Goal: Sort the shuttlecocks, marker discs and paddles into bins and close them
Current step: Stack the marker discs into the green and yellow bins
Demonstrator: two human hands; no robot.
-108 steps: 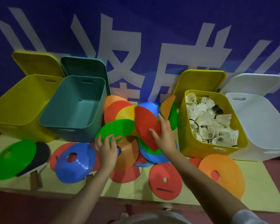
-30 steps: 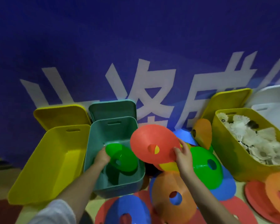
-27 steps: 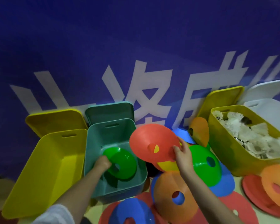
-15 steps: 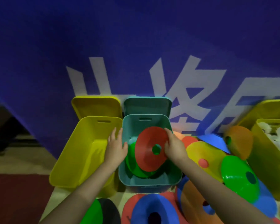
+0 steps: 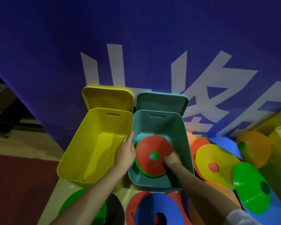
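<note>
Barely begun: right hand (image 5: 171, 159) fingers curl on the red disc (image 5: 151, 154) atop a green one in the teal bin (image 5: 185, 143); left hand (image 5: 126, 152) rests flat beside; many discs remain outside, lids off.

Dim indoor light leaves the blue banner (image 5: 136, 38) murky and grainy toward the top, while the yellow bin (image 5: 94, 143) and teal bin (image 5: 161, 127) glow with saturated colour. Soft shadows pool inside the bins. Wide-angle distortion bends the banner's edge at far left. The discs (image 5: 250, 189) at near right smear with blur, and the image is soft throughout.
</note>
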